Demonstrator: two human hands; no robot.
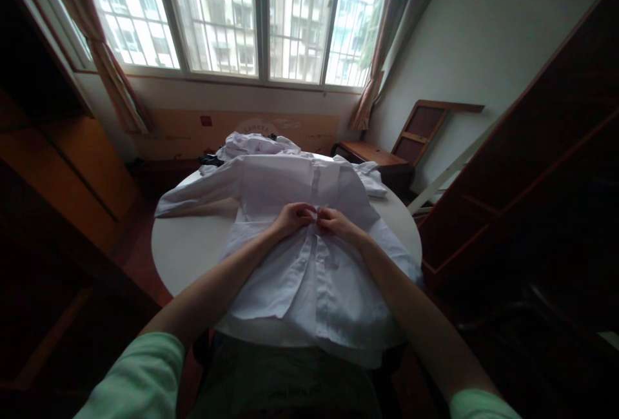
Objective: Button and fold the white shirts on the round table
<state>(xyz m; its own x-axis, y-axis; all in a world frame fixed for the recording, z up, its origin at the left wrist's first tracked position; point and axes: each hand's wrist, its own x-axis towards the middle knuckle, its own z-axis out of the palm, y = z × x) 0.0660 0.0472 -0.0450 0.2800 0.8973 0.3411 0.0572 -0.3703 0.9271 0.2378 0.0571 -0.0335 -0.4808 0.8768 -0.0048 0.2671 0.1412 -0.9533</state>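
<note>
Left sleeve (196,196): lies spread toward the bench's (184,254) left edge, untouched.
Your left hand (291,218): fingers pinched narrow on the front placket at mid-chest.
Shirt (300,277): white, flat across the bench centre, hem over the near edge; it looks light, soft and limp, so grip at the stiffer button strip.
Your right hand (337,220): fingers pinched on the same strip, nearly touching the left.
Pile (256,144): more white cloth at the far edge.

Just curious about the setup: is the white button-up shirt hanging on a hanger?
No, the white button-up shirt lies spread flat on the round white table, both hands at its front placket.
</note>
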